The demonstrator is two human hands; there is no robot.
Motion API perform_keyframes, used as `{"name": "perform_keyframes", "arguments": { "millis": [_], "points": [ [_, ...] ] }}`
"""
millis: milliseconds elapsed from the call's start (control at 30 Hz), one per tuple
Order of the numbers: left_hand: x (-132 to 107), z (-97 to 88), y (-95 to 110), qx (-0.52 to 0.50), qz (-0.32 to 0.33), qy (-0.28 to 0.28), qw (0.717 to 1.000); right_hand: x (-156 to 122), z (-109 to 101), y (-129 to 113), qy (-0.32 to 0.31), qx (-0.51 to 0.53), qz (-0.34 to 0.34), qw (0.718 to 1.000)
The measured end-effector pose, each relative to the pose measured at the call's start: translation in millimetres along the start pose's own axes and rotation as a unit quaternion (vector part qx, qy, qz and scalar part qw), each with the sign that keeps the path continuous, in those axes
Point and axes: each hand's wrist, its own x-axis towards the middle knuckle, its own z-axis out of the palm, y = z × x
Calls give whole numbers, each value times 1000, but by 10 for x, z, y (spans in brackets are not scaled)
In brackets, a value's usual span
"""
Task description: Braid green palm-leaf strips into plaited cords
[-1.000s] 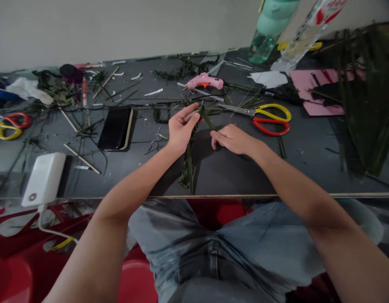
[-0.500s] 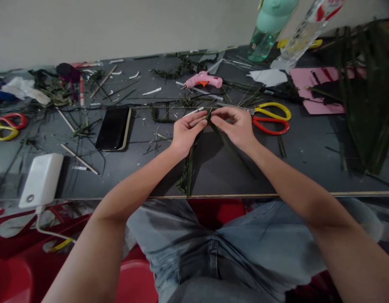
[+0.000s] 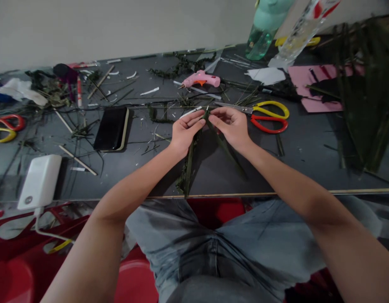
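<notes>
Between my hands is a green palm leaf strip, pinched near its upper end. My left hand is closed on the leaf, thumb against fingers. A dark braided length of leaf hangs below it down to the table's front edge. My right hand pinches the strip from the other side, and its loose tail slants down to the right. Just right of that hand lie scissors with yellow and red handles, their blades partly behind my fingers. The fingertips hide the exact fold.
A pink glue gun lies beyond my hands. To the left are a black phone, a white power bank with a cable, and more scissors. Two bottles stand behind, palm leaves at right, and leaf scraps litter the table.
My right hand has shifted slightly left, closer to my left hand, and the strip's tail has swung a little left. The whole view has drifted slightly; both hands keep their pinch.
</notes>
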Motion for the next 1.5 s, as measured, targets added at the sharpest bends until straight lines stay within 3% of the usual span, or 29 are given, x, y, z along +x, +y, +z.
{"name": "perform_keyframes", "arguments": {
  "millis": [233,400,500,667,933,1300,1500],
  "points": [
    [39,-29,-16,16,3,-4,1000,-56,-8,18,-12,-86,-45,995],
    [2,-9,20,71,43,-36,996,2,-129,-31,-30,-223,-204,953],
    [15,-45,27,93,60,-72,991,55,-188,-5,-53,-267,-249,930],
    [47,-110,16,120,88,-92,985,64,-190,58,-52,-269,-265,925],
    [18,-86,0,125,66,-89,986,89,-226,34,-63,-261,-271,924],
    [35,-75,-11,114,37,-110,987,160,-355,59,-96,-354,-332,869],
    [42,-82,-20,109,38,-102,988,118,-319,-3,-115,-355,-303,877]
  ]
}}
